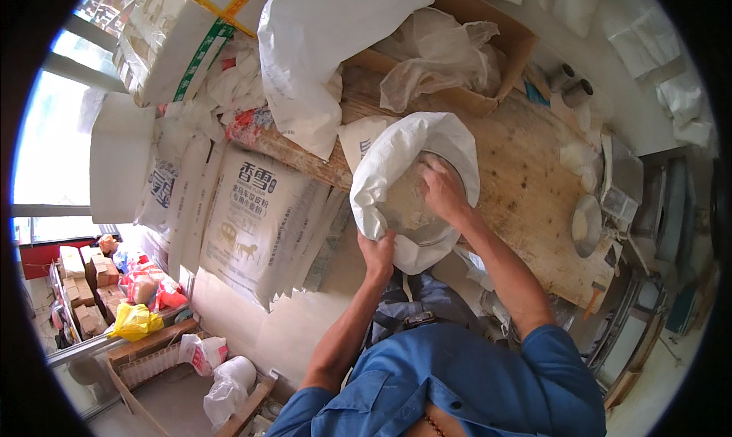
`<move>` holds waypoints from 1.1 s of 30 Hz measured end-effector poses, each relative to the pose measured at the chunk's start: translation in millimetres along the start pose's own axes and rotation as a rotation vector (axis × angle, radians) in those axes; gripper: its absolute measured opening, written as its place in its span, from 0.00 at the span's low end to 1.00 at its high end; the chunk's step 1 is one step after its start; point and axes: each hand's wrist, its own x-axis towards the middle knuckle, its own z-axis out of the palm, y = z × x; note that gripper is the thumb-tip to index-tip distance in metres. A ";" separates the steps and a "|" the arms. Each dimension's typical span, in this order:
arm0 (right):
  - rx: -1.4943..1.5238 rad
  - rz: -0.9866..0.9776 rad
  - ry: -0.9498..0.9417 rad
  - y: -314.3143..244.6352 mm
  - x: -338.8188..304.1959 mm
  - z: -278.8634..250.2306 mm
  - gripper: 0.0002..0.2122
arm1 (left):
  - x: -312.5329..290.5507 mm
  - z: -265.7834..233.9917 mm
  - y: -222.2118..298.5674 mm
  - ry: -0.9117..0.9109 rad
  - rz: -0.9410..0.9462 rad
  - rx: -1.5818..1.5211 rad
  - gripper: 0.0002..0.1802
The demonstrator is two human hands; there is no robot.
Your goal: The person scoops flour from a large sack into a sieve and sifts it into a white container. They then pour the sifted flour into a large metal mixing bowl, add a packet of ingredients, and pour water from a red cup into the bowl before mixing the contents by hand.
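Blue shirt [450, 368] cloth covers the person's torso, and just beyond it a white sack [367, 179] gapes at the near edge of a wooden table [518, 185], its mouth around a dusty metal bowl [424, 234]. The left hand [377, 252] grips the sack's near-left rim. The right hand [441, 184] reaches inside, fingers bent; whether they hold anything cannot be told.

White sack [458, 136], underside unseen
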 end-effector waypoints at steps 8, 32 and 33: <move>0.054 0.077 -0.380 -37.5 -27.9 17.4 0.17 | 8.7 -6.3 -9.3 0.010 -0.005 0.042 0.30; -0.028 -0.037 0.107 -41.5 -58.2 -68.0 0.13 | 4.2 -3.0 -7.6 0.010 -0.067 -0.006 0.30; 0.012 0.033 0.233 -40.6 -63.0 -68.9 0.13 | 3.6 -3.8 -6.7 0.007 -0.055 -0.026 0.30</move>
